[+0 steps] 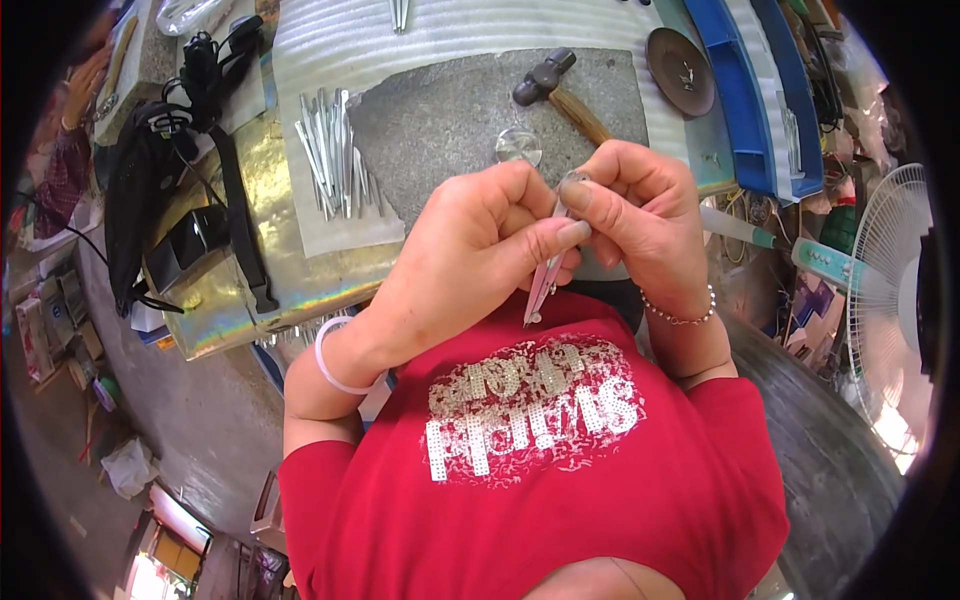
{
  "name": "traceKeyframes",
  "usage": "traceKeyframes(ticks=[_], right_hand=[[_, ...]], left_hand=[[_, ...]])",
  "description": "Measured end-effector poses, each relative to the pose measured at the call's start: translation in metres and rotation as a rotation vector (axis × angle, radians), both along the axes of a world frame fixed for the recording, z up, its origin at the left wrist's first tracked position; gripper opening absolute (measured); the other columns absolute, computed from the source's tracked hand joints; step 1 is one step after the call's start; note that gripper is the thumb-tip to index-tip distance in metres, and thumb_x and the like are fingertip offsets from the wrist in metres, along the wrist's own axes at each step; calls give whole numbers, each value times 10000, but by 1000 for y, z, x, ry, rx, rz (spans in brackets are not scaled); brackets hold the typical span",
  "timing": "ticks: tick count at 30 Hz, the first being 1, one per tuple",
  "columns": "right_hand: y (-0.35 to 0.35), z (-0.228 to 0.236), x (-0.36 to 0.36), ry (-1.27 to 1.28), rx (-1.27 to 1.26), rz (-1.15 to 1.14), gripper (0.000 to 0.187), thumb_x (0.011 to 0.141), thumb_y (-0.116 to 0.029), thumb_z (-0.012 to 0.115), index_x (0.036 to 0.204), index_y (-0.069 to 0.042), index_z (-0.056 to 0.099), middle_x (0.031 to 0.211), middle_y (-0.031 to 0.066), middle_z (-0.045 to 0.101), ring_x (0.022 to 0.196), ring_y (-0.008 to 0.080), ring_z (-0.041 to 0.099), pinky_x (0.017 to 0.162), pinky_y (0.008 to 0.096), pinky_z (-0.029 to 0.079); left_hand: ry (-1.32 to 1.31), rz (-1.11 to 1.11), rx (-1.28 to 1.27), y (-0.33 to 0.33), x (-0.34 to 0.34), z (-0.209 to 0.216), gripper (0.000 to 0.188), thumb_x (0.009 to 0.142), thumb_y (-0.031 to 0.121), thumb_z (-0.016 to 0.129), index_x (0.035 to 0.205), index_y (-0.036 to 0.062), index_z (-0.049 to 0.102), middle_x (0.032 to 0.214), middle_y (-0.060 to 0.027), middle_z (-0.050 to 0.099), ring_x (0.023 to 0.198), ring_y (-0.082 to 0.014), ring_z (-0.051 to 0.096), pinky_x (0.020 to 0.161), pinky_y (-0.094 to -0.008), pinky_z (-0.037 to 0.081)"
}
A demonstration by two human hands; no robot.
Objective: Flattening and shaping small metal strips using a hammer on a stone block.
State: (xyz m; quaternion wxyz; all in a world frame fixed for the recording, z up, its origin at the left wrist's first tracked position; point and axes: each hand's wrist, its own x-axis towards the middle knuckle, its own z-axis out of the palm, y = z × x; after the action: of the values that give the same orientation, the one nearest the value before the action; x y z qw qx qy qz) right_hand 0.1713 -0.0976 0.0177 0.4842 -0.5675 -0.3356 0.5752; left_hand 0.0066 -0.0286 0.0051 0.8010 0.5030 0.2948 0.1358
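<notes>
Just in front of my chest both hands hold a small pink and silver compass (545, 278), its narrow pointed legs hanging downward. My left hand (480, 235) is closed, thumb and fingers pinching the legs. Up at its rounded top, my right hand (650, 215) pinches with thumb and fingers. Part of the tool is hidden behind the fingers. Beyond my hands a shiny round disc (519, 146) rests on a grey stone slab (430, 120). A hammer (548, 78) with a wooden handle lies on that slab, to the right of the disc.
Several slim metal rods (335, 150) lie left of the slab. At the far right are a brown dish (680, 72) holding small bits and a blue tray (745, 100). A black bag with straps (165, 190) sits at left; a white fan (890, 270) stands right.
</notes>
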Motion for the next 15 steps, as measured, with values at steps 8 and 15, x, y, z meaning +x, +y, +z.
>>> traceKeyframes(ticks=[8, 15], right_hand=[[5, -9, 2, 143, -71, -35, 154, 862, -131, 630, 752, -33, 582, 591, 9, 566, 412, 25, 440, 363, 164, 304], [5, -17, 4, 256, -125, -13, 164, 858, -144, 632, 731, -64, 565, 578, -19, 523, 397, 15, 399, 348, 168, 269]], left_hand=[[-47, -10, -304, 1, 0, 1, 176, 877, 121, 621, 914, -24, 529, 853, -165, 660, 750, -219, 679, 633, -302, 584], [-79, 1, -489, 0, 0, -6, 170, 875, 108, 615, 937, -26, 532, 855, -203, 654, 747, -255, 683, 634, -312, 588]])
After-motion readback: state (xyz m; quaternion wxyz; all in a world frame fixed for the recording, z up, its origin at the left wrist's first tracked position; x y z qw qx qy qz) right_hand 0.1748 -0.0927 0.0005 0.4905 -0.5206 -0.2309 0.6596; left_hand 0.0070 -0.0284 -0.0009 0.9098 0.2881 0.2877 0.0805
